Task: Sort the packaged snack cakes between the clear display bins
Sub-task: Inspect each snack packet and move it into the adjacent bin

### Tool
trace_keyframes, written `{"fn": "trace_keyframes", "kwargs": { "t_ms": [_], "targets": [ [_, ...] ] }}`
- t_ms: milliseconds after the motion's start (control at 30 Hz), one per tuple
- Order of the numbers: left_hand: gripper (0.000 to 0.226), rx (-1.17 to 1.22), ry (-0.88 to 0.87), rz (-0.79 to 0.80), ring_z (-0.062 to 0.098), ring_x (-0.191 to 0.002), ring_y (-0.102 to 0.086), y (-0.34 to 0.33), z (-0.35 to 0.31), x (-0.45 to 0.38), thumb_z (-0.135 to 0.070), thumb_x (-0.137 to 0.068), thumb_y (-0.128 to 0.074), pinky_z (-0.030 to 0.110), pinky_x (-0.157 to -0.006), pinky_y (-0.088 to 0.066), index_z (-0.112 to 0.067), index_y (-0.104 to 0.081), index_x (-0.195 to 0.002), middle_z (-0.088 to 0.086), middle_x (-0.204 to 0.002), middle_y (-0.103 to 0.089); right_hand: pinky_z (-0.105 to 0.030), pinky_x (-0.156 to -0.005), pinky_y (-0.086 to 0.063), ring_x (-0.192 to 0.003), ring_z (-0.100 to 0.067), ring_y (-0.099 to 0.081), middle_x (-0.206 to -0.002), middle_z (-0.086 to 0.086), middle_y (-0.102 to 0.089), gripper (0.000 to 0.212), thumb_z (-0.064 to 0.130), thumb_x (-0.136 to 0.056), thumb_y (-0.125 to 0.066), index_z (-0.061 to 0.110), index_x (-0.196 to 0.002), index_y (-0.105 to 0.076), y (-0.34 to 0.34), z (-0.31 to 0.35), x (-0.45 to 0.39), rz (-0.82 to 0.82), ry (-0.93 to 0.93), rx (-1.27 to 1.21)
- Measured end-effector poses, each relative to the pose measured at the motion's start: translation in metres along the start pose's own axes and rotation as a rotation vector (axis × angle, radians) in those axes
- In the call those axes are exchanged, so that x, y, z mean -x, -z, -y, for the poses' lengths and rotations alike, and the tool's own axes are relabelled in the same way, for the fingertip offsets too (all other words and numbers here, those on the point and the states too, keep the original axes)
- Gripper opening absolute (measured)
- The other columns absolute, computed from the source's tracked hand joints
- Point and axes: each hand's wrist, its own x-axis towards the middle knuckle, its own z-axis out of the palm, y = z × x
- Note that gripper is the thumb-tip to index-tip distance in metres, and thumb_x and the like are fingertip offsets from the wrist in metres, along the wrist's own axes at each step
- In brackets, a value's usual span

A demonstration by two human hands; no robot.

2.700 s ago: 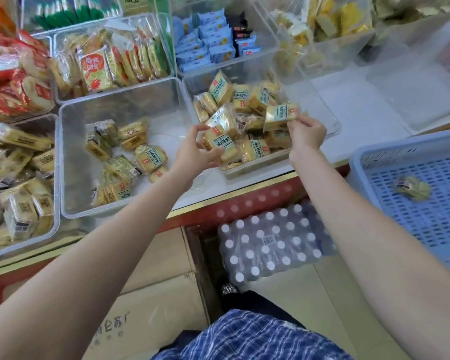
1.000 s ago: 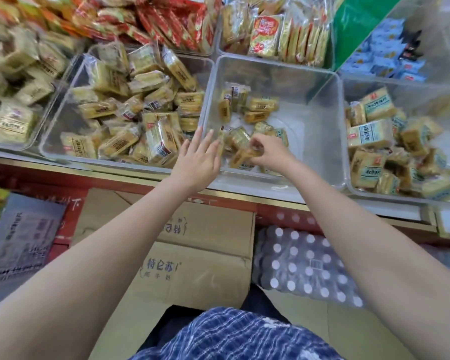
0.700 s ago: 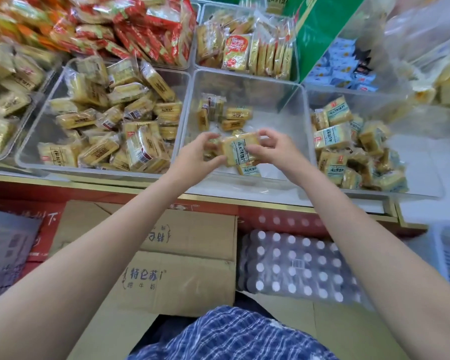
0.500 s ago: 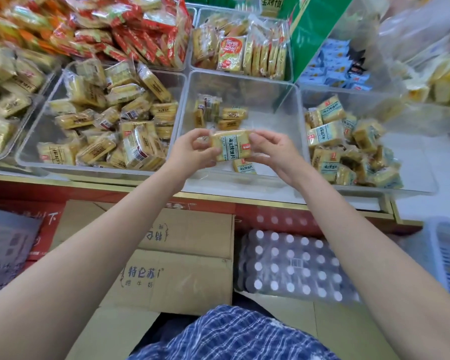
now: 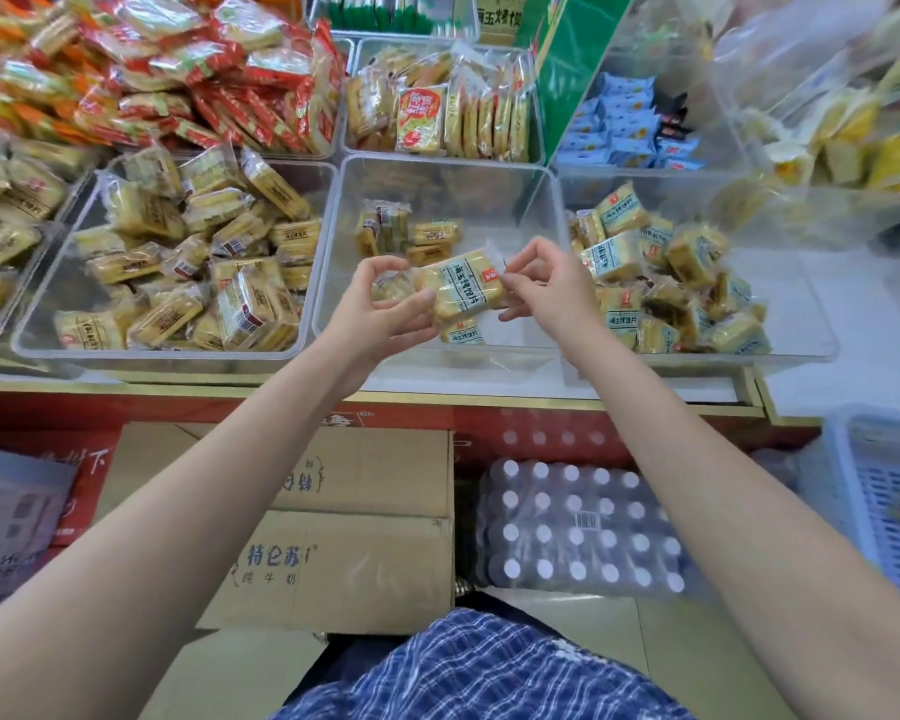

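Right then, the left hand (image 5: 380, 304) and right hand (image 5: 546, 288) each pinched one end of a snack cake (image 5: 461, 285) above the middle bin (image 5: 437, 168). A few cakes lay there; the right bin (image 5: 801, 350) held many, so sorting looked unfinished.

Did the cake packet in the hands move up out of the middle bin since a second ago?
Yes. The snack cake packet was low among others in the middle clear bin; now both hands hold it above the bin floor, nearer its front rim.
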Motion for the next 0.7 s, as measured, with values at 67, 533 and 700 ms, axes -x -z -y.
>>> {"fn": "trace_keyframes", "kwargs": {
  "t_ms": [67, 533, 700],
  "targets": [
    [0.04, 0.032, 0.057, -0.03, 0.021, -0.084, -0.07, -0.006, -0.001, -0.001, -0.007, -0.089, -0.061, 0.024, -0.07, -0.058, -0.009, -0.041, -0.124, 0.016, -0.103, -0.065, -0.04, -0.054, -0.059, -0.063, -0.026, -0.07, -0.083, -0.018, -0.067, 0.027, 0.001, -0.092, -0.056, 0.018, -0.074, -0.046, 0.003, -0.003, 0.003, -0.035, 0.079, 0.098],
    [0.02, 0.008, 0.225, 0.023, 0.013, -0.073, -0.071, -0.029, -0.009, -0.007, -0.007, -0.088, -0.062, 0.018, -0.061, -0.056, -0.003, -0.06, -0.108, 0.011, -0.096, -0.069, -0.04, -0.046, -0.055, -0.048, -0.023, -0.066, -0.073, -0.007, -0.062, 0.028, 0.002, -0.095, -0.051, 0.02, -0.074, -0.046, 0.027, -0.003, 0.004, -0.166, 0.185, 0.046],
    [0.004, -0.121, 0.238, 0.083, 0.01, -0.069, -0.065, -0.052, -0.012, -0.019, -0.009, -0.091, -0.06, 0.015, -0.056, -0.052, -0.005, -0.063, -0.091, 0.002, -0.073, -0.071, -0.028, -0.047, -0.053, -0.049, -0.014, -0.065, -0.077, -0.015, -0.064, 0.031, 0.001, -0.093, -0.052, 0.023, -0.073, -0.046, 0.052, -0.014, 0.0, -0.229, 0.202, 0.099]
  ]
}}
